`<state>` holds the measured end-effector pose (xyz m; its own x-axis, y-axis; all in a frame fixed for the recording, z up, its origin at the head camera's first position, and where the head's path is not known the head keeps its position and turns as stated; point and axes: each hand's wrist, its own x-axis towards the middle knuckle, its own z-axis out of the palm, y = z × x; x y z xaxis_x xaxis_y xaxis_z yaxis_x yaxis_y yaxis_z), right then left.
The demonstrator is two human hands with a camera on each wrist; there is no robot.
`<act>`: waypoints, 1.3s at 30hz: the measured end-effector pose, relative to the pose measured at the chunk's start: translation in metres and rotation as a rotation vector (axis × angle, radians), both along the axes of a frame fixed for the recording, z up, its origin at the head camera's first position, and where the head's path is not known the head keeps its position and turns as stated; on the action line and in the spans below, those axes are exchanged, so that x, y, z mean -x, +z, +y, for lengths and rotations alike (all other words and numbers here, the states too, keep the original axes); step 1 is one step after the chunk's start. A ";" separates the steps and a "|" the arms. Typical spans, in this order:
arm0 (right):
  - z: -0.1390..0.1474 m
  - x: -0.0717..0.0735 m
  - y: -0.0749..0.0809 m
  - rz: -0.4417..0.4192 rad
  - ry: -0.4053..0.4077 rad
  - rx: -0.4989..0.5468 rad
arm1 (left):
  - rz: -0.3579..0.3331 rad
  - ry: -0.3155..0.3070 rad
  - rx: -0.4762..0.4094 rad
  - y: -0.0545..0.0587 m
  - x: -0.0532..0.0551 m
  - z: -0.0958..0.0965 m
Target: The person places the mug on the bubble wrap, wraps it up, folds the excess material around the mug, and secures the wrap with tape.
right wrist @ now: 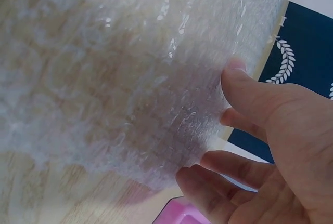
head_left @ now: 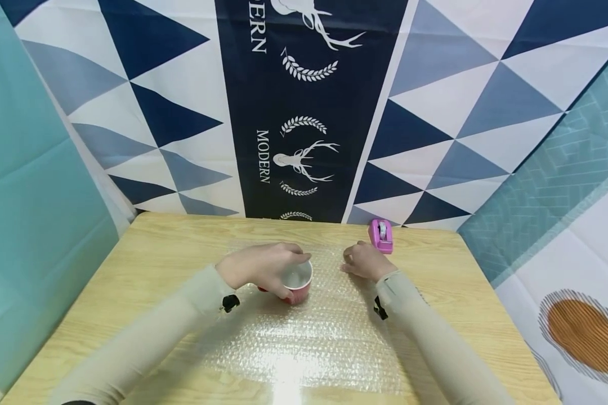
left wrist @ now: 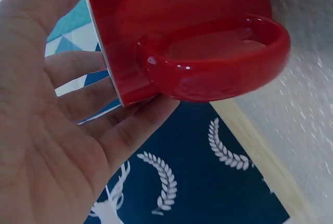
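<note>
My left hand (head_left: 268, 268) grips a red mug (head_left: 300, 293) from above, thumb on the near side and fingers at the far side of the rim. Its inside is white, and its glossy handle (left wrist: 223, 76) points back toward the left wrist. The mug is over a sheet of clear bubble wrap (head_left: 304, 337) spread on the table. At the far right part of the wrap is my right hand (head_left: 366, 261). In the right wrist view its thumb and fingers are loosely bent and spaced apart, fingertips right at the wrap's edge (right wrist: 192, 135).
A pink tape dispenser (head_left: 381, 236) stands near the table's back edge, just beyond the right hand. The wooden table (head_left: 152, 270) ends at a patterned cloth (head_left: 304, 112) hanging behind it. Teal cloth (head_left: 40, 169) hangs on the left side.
</note>
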<state>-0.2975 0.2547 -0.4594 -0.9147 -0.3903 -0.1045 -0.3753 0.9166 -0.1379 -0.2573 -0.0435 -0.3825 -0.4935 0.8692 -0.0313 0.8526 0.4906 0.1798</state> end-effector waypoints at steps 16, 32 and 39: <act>-0.003 0.001 0.001 0.005 0.032 -0.069 | -0.064 0.010 0.026 -0.011 -0.005 0.014; -0.003 0.002 -0.003 -0.004 0.025 -0.083 | -0.169 0.070 -0.001 -0.015 0.000 0.010; -0.004 0.001 -0.002 -0.004 0.023 -0.084 | -0.183 0.067 -0.026 -0.017 0.003 0.009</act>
<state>-0.2987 0.2505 -0.4614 -0.9050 -0.4012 -0.1412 -0.3963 0.9160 -0.0625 -0.2607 -0.0344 -0.3995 -0.5382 0.8364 -0.1033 0.7704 0.5380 0.3421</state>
